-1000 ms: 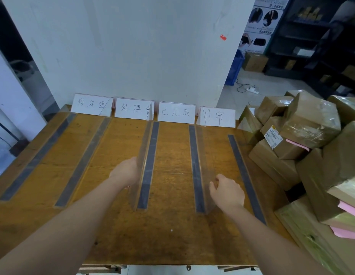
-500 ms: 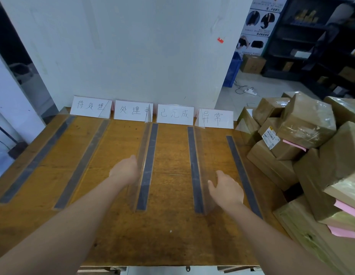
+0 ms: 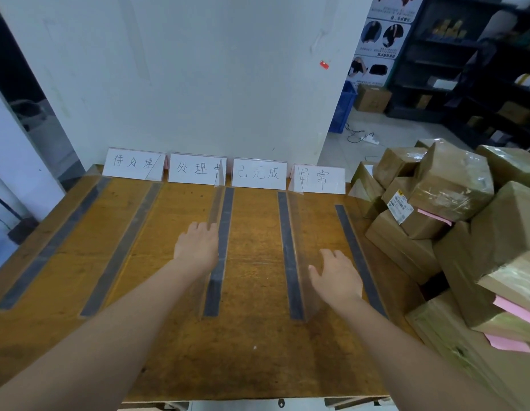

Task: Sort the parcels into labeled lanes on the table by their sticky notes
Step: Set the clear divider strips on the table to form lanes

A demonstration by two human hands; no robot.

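Observation:
A wooden table (image 3: 254, 366) carries several lanes marked by grey tape strips and clear upright dividers. Handwritten white label cards (image 3: 259, 173) stand along the far edge. My left hand (image 3: 197, 246) lies flat beside the clear divider (image 3: 216, 209) of the second lane, fingers straight and touching it. My right hand (image 3: 334, 277) hovers with spread fingers in the rightmost lane, next to another clear divider (image 3: 296, 250). A heap of brown taped parcels (image 3: 453, 185) rises at the right, some with pink sticky notes (image 3: 434, 216). Neither hand holds a parcel.
A white wall (image 3: 198, 69) stands right behind the label cards. Dark shelving (image 3: 465, 60) and a blue crate (image 3: 345, 108) are at the back right. More parcels (image 3: 465, 351) with pink notes crowd the table's right front corner.
My right hand has opened from a loose curl and spread its fingers, shifting slightly forward. My left hand has stretched its fingers forward along the divider.

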